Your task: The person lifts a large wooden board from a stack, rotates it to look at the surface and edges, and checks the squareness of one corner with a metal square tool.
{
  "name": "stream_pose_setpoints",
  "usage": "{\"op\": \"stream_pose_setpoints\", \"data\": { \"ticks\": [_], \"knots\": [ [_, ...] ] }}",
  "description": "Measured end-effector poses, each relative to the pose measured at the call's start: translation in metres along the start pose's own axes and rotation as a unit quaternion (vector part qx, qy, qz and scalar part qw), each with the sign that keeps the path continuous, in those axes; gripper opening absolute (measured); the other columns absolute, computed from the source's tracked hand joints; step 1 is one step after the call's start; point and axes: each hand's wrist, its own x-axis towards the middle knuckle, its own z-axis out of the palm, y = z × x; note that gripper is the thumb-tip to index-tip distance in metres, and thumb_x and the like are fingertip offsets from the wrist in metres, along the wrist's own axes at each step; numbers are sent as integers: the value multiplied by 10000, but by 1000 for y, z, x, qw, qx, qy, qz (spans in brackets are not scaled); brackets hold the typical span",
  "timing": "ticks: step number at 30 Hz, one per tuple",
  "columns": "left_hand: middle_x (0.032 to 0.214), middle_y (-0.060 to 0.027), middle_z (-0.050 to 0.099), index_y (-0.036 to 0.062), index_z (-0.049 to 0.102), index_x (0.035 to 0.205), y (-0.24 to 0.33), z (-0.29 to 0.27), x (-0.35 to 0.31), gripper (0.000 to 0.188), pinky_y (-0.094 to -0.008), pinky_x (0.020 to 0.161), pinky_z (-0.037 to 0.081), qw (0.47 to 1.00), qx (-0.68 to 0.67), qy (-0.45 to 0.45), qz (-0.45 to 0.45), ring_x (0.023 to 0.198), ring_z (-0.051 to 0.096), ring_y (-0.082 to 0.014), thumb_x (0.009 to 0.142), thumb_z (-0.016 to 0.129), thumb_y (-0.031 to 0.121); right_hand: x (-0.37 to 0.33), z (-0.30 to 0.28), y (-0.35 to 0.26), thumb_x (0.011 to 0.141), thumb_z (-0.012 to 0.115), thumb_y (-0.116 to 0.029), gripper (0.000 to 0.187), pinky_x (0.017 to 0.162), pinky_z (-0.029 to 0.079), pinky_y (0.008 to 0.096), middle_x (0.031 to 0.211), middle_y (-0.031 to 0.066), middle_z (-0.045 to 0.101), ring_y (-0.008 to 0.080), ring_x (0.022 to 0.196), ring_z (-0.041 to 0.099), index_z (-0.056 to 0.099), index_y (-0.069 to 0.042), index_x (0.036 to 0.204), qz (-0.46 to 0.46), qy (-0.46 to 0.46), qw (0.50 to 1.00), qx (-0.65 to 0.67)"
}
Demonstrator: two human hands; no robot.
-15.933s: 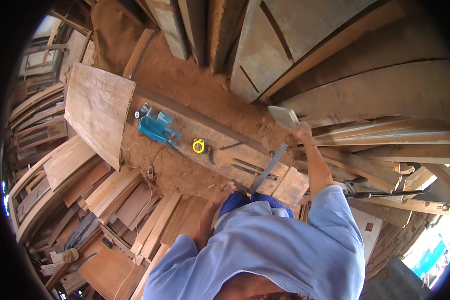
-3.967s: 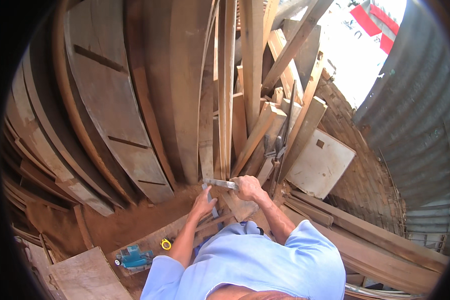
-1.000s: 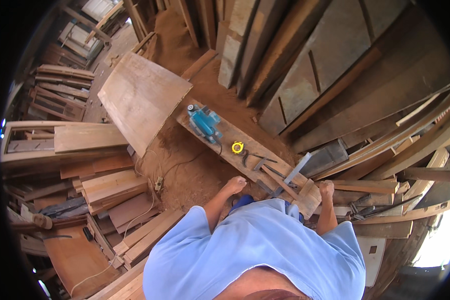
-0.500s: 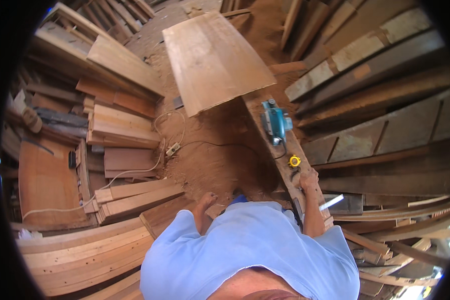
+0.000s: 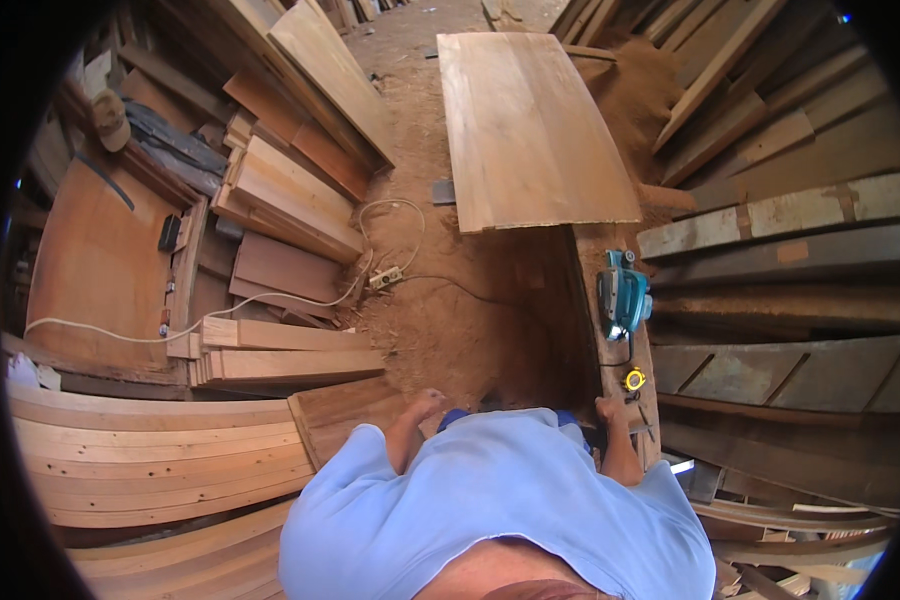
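My left hand hangs beside my body over the floor, its fingers loosely curled with nothing seen in them. By the left edge of a long narrow wooden plank is my right hand, foreshortened so that its grip is hard to make out. A yellow tape measure lies on the plank just ahead of it. Beyond that sits a teal electric hand planer with a dark cord. A slim dark tool rests to the right of my right hand. The plank's far end meets a wide pale wooden board.
Stacked planks crowd the left side, and long timbers line the right. A power strip with a pale cable lies on the dusty floor. A wooden panel is at far left.
The view has turned left, so the board, planer and tape measure appear farther right. My right hand has shifted from the plank's top toward its left edge. My left hand stays beside my body.
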Motion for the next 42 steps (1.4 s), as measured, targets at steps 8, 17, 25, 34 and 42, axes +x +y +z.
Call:
{"op": "stream_pose_setpoints", "data": {
  "ticks": [8, 17, 25, 34, 42],
  "knots": [
    [649, -16, 596, 68, 688, 725, -31, 5, 4, 285, -342, 471, 362, 990, -134, 37, -26, 534, 483, -138, 874, 650, 308, -3, -35, -67, 837, 623, -275, 360, 909, 515, 478, 1031, 282, 705, 408, 1062, 673, 724, 27, 1008, -99, -117, 986, -66],
    [803, -162, 710, 28, 729, 847, -19, -14, 38, 308, -387, 663, 503, 997, 31, 31, -63, 768, 647, -229, 905, 591, 298, 68, -42, -196, 868, 613, -338, 416, 987, 491, 465, 1163, 270, 672, 429, 1160, 617, 713, 5, 1082, -216, -102, 971, -23],
    [1183, -220, 700, 75, 662, 1277, 105, -44, 67, 502, -440, 932, 519, 975, -142, 146, -88, 1073, 679, -327, 920, 637, 428, 230, -94, -334, 894, 596, -296, 526, 1044, 466, 471, 1261, 332, 617, 435, 1218, 593, 608, 68, 1274, -288, -8, 947, -140],
    [1343, -264, 605, 42, 573, 1396, 135, -51, 75, 594, -433, 1081, 430, 943, -267, 183, -75, 1293, 557, -373, 943, 620, 423, 351, -28, -474, 925, 547, -487, 634, 1007, 488, 485, 1210, 273, 662, 461, 1175, 603, 610, 15, 1307, -354, -20, 885, -301],
    [991, -188, 729, 40, 740, 1032, 91, -150, 99, 422, -393, 812, 539, 949, -200, 110, -218, 934, 696, -304, 913, 571, 408, 321, -16, -529, 952, 381, -695, 727, 997, 460, 542, 1215, 213, 682, 417, 1199, 607, 743, -95, 1147, -216, -49, 895, -386]
  ]
}}
